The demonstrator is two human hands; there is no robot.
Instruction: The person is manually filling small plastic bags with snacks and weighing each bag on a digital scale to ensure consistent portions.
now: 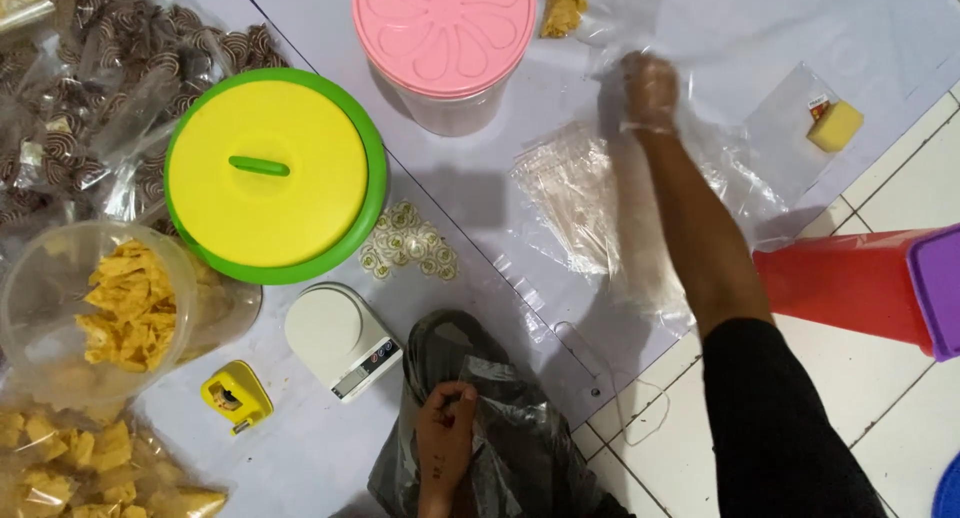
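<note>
From my remote seat I see the right hand (650,90) stretched far out across the pale sheet (880,28) on the floor, gloved in thin clear plastic and pinching the edge of a clear plastic bag (690,38) that lies at the far right, just right of the pink-lidded tub (445,28). A stack of clear bags (575,193) sits just beside the forearm on its left. The left hand (445,443) is close to me, clenched around a bunched grey plastic bag (520,428) at the near edge of the sheet. To its left rests a small white kitchen scale (340,343), and near that a yellow tape dispenser (236,396). Farther left a clear bowl (30,278) holds yellow chips (125,303), with packed bags of the same chips (70,468) nearer. A big container with a yellow lid and green rim (275,173) stands beyond the scale, a scatter of round stickers (408,243) just right of it. Bags of brown swirled snacks (120,68) fill the far left. On the right, a yellow sponge (835,126) lies on the sheet, and a red container (850,283) sits on the white tiles (900,408).
</note>
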